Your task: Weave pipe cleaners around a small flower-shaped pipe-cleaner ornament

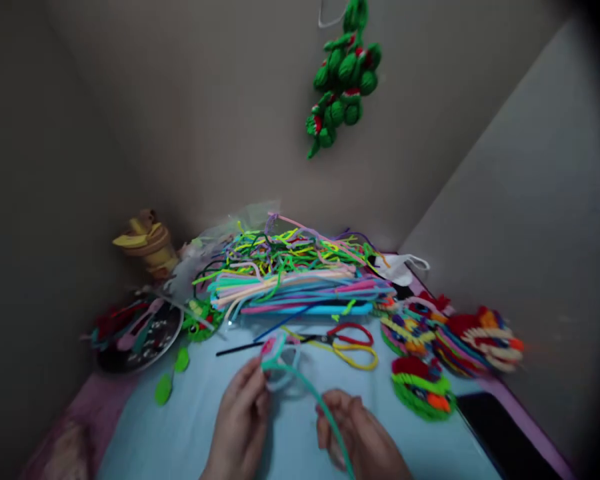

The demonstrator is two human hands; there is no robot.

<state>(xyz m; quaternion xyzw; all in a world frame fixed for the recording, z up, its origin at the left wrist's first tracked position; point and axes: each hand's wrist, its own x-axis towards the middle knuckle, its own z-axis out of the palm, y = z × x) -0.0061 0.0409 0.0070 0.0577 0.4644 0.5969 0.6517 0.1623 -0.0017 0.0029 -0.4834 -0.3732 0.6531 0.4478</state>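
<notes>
My left hand (241, 420) pinches a small looped bundle of pipe cleaners (280, 360), teal and white with a pink tip, just above the light blue table cover (180, 433). A long teal pipe cleaner (325, 410) trails from that loop down past my right hand (363, 440), whose fingers are curled around it. Both hands sit near the front edge of the table. Beyond them lie red-handled scissors (347, 335) beside a yellow loop (356, 359).
A big pile of coloured pipe cleaners (295, 277) fills the back of the table. Finished woven pieces (423, 390) lie right, near a dark phone (500, 437). A dark plate (140, 333) and a yellow figure (147, 243) stand left. A green ornament (343, 80) hangs on the wall.
</notes>
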